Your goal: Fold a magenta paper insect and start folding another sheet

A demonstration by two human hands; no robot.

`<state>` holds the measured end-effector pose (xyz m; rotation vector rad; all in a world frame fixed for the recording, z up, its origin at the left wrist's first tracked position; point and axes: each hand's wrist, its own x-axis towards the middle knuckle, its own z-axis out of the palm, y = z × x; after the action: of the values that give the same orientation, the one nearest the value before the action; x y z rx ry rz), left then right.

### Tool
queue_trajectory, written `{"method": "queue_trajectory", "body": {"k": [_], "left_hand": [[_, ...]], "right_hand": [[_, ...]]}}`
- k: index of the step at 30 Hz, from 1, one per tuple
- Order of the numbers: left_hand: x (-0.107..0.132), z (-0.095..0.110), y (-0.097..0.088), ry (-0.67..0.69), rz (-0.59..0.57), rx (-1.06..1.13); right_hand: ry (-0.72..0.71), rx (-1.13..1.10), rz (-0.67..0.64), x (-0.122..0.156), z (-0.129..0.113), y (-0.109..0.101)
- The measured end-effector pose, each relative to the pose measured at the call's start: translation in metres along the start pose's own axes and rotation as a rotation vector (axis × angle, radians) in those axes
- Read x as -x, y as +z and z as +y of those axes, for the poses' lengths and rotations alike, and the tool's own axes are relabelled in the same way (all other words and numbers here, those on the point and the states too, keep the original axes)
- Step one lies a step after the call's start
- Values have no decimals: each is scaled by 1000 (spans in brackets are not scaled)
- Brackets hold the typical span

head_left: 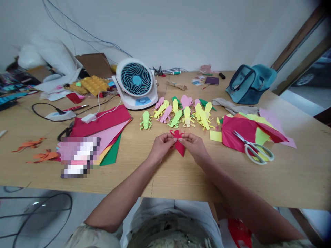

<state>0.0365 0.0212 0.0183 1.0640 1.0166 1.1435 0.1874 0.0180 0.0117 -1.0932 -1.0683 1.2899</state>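
Observation:
A small red folded-paper figure point(180, 148) is held just above the wooden table point(144, 172), its pointed end toward me. My left hand point(163, 144) pinches its left side between thumb and fingers. On the other side, my right hand point(192, 144) pinches it the same way, the two thumbs almost meeting. Thin red strips stick out at its far end. Beyond my hands stand several paper frog-like figures in yellow, pink and green; a light green figure point(146, 120) sits apart at their left.
White-handled scissors point(254, 148) lie on coloured paper scraps point(232, 131) at right. Stacked coloured sheets point(111, 151), a blurred-out object point(80, 156) and orange paper figures point(46, 156) are at left. A white fan point(137, 82) and a blue bag point(249, 84) stand farther back.

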Motion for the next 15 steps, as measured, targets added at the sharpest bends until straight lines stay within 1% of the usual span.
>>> {"method": "queue_trajectory", "body": {"k": [2,6,10,15], "left_hand": [[0,0,0,-37,-10,55],[0,-2,0,-86,-24,167],[0,0,0,-76,-31,185],[1,3,1,-121,-41,212]], "right_hand": [[-25,-15,28,-1,2,0],[-45,-8,31,0,3,-3],[-25,-23,27,-1,2,-3],[-50,-41,54,-1,2,-1]]}}
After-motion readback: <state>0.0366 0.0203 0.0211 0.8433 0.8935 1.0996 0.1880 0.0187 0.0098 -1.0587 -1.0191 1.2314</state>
